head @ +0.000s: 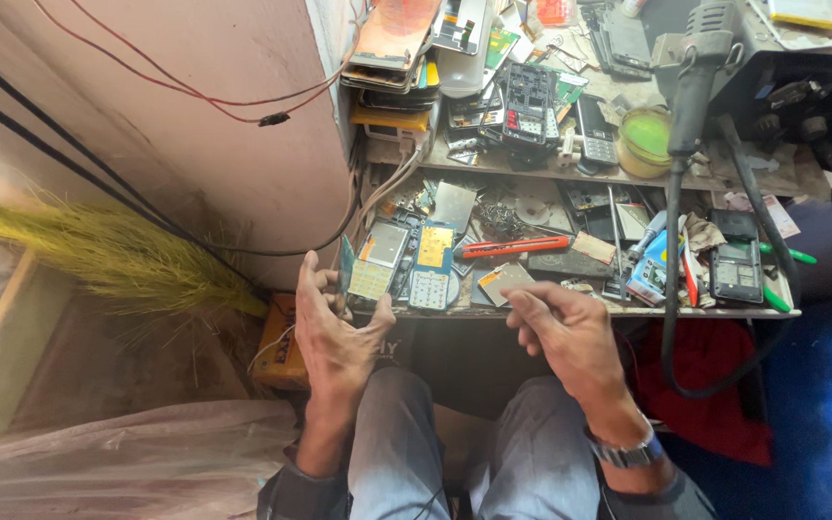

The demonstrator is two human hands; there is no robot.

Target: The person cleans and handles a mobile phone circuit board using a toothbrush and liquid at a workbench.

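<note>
Left hand [334, 327] pinches thin circuit board [346, 274] at its 6 o'clock edge; light, stiff, fragile. Right hand [565, 332] loosely curled, empty.

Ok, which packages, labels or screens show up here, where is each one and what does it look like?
Orange carton: on the floor by the left hand, boxy, dark print.
Phone screen: lower shelf, left end, grey rectangle, unlit.
Black phone: lower shelf, right end, dark screen.
Blue packet: lower shelf, right part, small, blue and white.
</note>
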